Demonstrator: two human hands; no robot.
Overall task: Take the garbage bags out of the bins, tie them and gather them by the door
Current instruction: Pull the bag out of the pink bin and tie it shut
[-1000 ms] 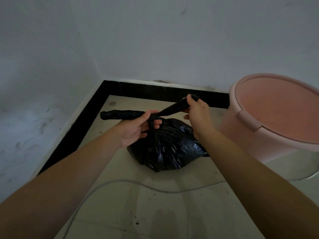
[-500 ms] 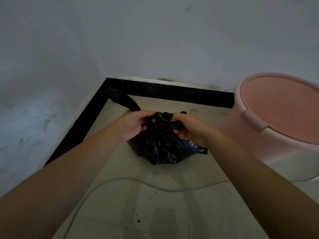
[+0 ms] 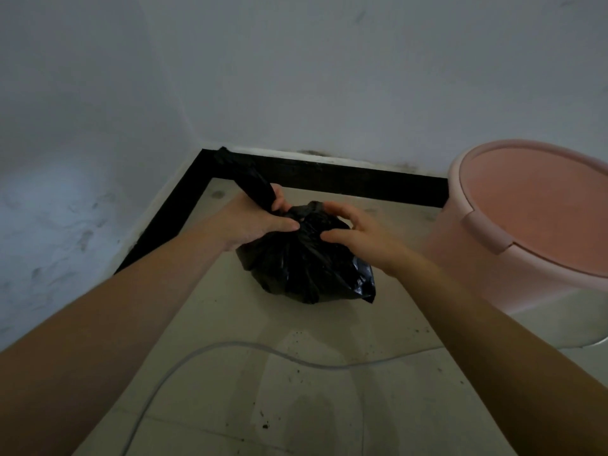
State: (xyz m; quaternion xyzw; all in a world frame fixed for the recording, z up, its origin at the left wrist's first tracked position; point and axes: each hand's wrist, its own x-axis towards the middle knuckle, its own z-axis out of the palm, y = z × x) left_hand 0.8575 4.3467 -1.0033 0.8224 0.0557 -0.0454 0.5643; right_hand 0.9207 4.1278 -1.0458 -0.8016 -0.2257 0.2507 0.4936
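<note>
soft, light, slippery bag (image 3: 306, 264): left hand (image 3: 253, 222) grips its twisted neck; right hand (image 3: 355, 235), fingers spread, touches the knot.

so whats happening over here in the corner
A person is tying off a black garbage bag on the floor. The left hand grips a twisted strand of the bag's neck, which sticks up toward the corner. The right hand has open fingers on the knot area. The pink bin beside it has no bag.
</note>
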